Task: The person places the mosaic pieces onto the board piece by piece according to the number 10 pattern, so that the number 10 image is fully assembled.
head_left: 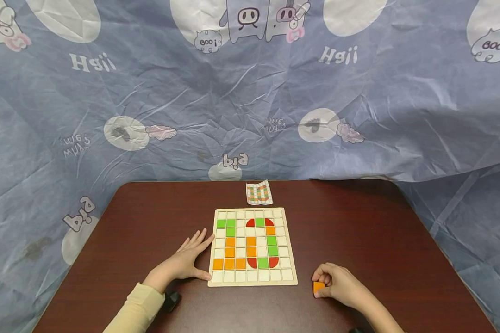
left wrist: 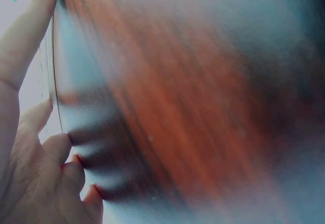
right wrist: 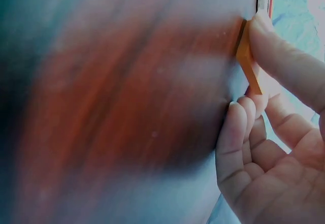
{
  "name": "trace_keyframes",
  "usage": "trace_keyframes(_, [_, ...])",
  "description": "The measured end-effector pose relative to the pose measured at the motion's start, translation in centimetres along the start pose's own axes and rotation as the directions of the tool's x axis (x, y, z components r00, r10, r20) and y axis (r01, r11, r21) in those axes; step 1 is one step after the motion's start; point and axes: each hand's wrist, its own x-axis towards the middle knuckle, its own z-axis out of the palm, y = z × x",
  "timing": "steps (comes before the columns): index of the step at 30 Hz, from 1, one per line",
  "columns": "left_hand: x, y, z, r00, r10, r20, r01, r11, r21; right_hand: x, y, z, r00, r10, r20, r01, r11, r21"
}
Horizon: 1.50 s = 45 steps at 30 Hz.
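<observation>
A pale wooden grid board (head_left: 252,276) lies on the table, with green, orange and red tiles set in some of its squares. At its left edge rests my left hand (head_left: 184,260), fingers spread, the thumb and index fingertip touching the rim. To the right of the board, low over the table, my right hand (head_left: 337,283) holds an orange square tile (head_left: 318,287) between thumb and fingers. In the right wrist view that orange tile (right wrist: 246,56) is seen edge-on, tilted against the thumb. Whether it touches the table I cannot tell.
Behind the board lies a small patterned card (head_left: 259,193) with a curled corner. The dark brown table (head_left: 158,222) has rounded back corners. A blue-grey printed cloth (head_left: 250,92) hangs behind and around it. A black object (head_left: 171,300) sits by my left wrist.
</observation>
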Motion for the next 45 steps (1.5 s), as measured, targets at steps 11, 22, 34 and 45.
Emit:
trace_keyframes(11, [0.2, -0.2, 0.1, 1.000, 0.004, 0.006, -0.004, 1.000, 0.009, 1.3, -0.3, -0.3, 0.998, 0.048, -0.034, -0.047, 0.998, 0.047])
trace_keyframes(22, [0.3, -0.2, 0.0, 1.000, 0.004, 0.009, -0.004, 1.000, 0.013, 5.0, -1.4, -0.1, 0.980, 0.123, -0.158, -0.087, 0.972, 0.217])
trace_keyframes(34, [0.2, -0.2, 0.0, 1.000, -0.005, 0.016, 0.005, 1.000, 0.008, 9.1, -3.6, 1.0, 0.965, 0.170, -0.199, -0.076, 0.909, 0.410])
trace_keyframes(45, [0.2, -0.5, 0.2, 1.000, 0.004, 0.005, -0.004, 1.000, -0.004, 12.9, -6.4, 2.7, 0.952, 0.203, -0.229, -0.085, 0.896, 0.436])
